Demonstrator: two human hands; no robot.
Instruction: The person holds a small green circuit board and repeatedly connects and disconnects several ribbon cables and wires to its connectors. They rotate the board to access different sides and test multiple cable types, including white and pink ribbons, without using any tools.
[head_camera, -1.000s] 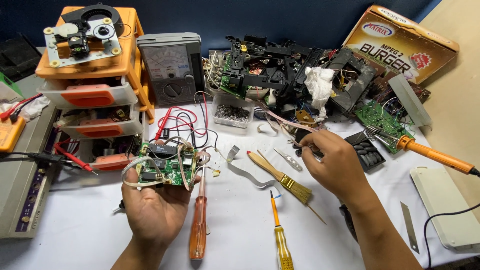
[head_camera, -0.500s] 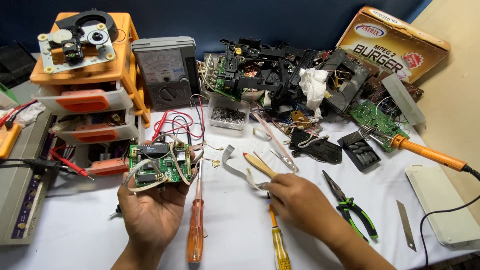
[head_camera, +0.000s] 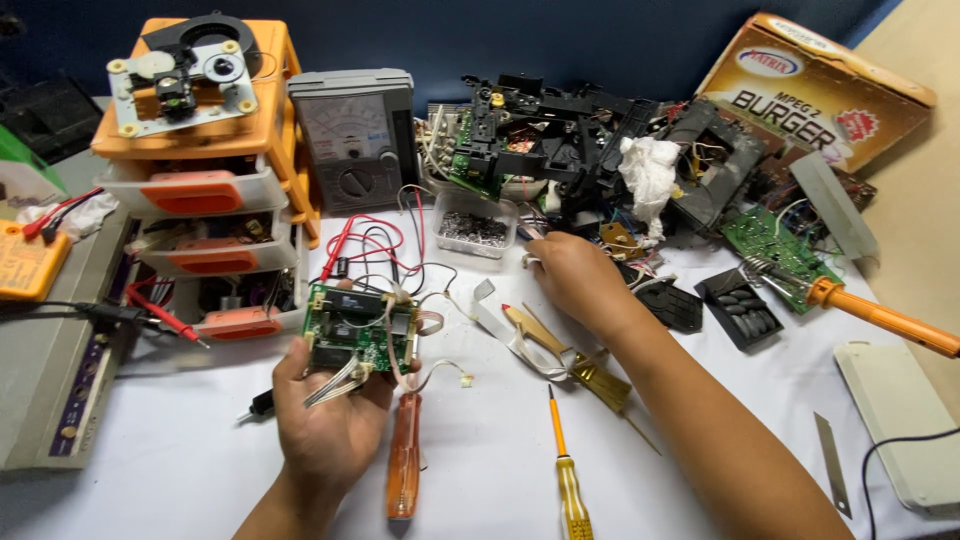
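— Holding what, exactly, was the left hand (head_camera: 330, 430)?

— A small green circuit board (head_camera: 358, 330), gripped from below over the white tabletop (head_camera: 480, 460), fingers curled round its lower edge and thumb up its left side. Loose grey wire leads (head_camera: 335, 380) trailed from the board across the palm.

— And the right hand (head_camera: 570, 275)?

— It had reached forward, fingers bent, to the near edge of the heap of black plastic and electronic scrap (head_camera: 590, 130). Something small seemed pinched at the fingertips, but I could not tell what – or how tightly the hand was closed.

— What lay closest to the board?

— An amber-handled screwdriver (head_camera: 403, 455) lay just below it beside the left wrist, and red and black probe leads (head_camera: 365, 245) looped just above it. A flat ribbon cable (head_camera: 520, 340) and a small brush (head_camera: 575, 362) lay to the right under the right forearm, with a yellow-handled screwdriver (head_camera: 565, 470) nearer the camera.

— Farther out?

— A grey analogue multimeter (head_camera: 352, 135) stood behind, next to an orange drawer unit (head_camera: 200, 190) topped by a disc-drive mechanism (head_camera: 180, 80). A clear tub of small parts (head_camera: 475, 225) sat by the right hand, and an orange-handled soldering iron (head_camera: 880, 315) lay far right.
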